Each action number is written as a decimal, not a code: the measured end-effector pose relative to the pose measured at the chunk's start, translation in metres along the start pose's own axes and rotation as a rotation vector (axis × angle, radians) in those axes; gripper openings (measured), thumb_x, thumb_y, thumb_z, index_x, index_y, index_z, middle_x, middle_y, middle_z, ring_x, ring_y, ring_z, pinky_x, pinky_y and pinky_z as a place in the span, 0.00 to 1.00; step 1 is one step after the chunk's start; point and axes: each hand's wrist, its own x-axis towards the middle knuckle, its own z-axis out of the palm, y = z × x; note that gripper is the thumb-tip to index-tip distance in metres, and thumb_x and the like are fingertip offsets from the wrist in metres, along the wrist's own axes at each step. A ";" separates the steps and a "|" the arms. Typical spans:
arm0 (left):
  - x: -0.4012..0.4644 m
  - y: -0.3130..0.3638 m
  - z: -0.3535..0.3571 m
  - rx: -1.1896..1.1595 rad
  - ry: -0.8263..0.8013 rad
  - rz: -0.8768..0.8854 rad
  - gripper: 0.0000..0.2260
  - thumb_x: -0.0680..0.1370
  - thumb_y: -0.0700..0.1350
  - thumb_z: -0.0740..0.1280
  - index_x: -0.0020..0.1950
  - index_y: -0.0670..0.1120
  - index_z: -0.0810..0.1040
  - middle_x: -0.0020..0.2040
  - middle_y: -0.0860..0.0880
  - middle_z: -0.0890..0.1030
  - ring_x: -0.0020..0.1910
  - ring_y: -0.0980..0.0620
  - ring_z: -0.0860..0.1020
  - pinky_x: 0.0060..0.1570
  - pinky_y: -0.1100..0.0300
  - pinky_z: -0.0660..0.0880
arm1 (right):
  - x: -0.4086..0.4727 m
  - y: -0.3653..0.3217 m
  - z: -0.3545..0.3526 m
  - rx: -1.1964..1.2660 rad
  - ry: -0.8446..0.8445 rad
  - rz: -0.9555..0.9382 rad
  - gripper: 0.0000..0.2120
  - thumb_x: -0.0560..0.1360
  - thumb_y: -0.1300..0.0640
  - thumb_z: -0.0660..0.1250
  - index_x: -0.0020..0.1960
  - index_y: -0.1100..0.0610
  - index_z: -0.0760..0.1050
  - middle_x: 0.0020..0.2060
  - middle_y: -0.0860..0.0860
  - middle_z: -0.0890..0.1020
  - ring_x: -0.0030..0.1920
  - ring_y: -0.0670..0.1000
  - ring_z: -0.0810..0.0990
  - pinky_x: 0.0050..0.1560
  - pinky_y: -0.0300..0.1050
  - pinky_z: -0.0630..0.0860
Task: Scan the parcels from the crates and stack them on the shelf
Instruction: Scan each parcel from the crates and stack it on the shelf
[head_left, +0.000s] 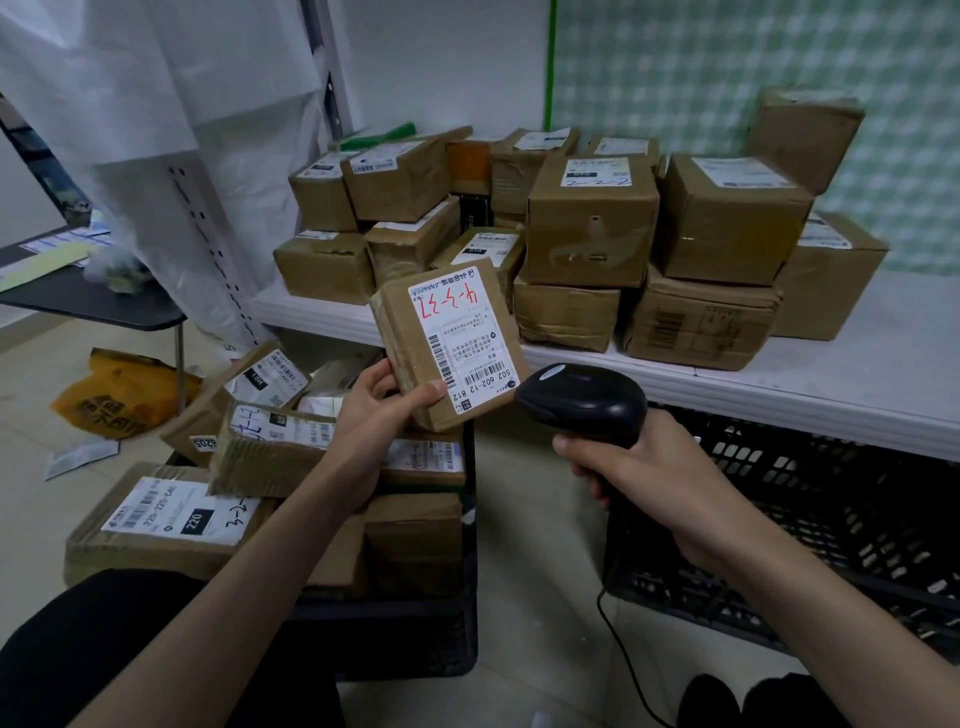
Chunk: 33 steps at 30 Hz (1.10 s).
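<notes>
My left hand (376, 405) grips a small brown parcel (410, 332) by its lower edge and holds it up, white label with red handwriting facing me. Just right of it, my right hand (639, 467) grips a black corded barcode scanner (584, 402) whose head points at the label. Below my left arm a black crate (462, 597) holds several labelled cardboard parcels (171, 519). Behind, the white shelf (810, 374) carries a stack of several brown boxes (592, 228).
A second black crate (831, 519) sits under the shelf at the right. A dark table (93, 301) with papers stands at the left, an orange bag (119, 400) on the floor beneath. A perforated shelf upright (208, 228) rises at the shelf's left end.
</notes>
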 end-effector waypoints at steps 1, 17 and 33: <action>-0.001 0.001 0.001 0.001 -0.002 0.004 0.40 0.64 0.52 0.81 0.74 0.47 0.71 0.61 0.49 0.84 0.58 0.49 0.84 0.62 0.46 0.79 | 0.000 0.000 0.000 0.012 0.006 -0.002 0.02 0.75 0.57 0.74 0.44 0.54 0.82 0.32 0.52 0.81 0.31 0.48 0.77 0.33 0.43 0.75; 0.087 0.119 0.012 0.115 0.132 0.077 0.18 0.76 0.55 0.73 0.60 0.45 0.84 0.51 0.50 0.88 0.51 0.52 0.86 0.46 0.63 0.80 | 0.024 -0.035 -0.006 0.215 0.124 -0.021 0.03 0.76 0.60 0.73 0.46 0.60 0.82 0.33 0.53 0.82 0.31 0.50 0.78 0.32 0.42 0.74; 0.213 0.132 0.061 0.207 0.101 -0.091 0.27 0.74 0.64 0.70 0.64 0.45 0.80 0.49 0.47 0.87 0.43 0.50 0.87 0.35 0.60 0.80 | 0.041 -0.030 -0.028 0.253 0.201 0.034 0.03 0.74 0.59 0.74 0.43 0.58 0.83 0.34 0.55 0.83 0.32 0.52 0.78 0.36 0.47 0.75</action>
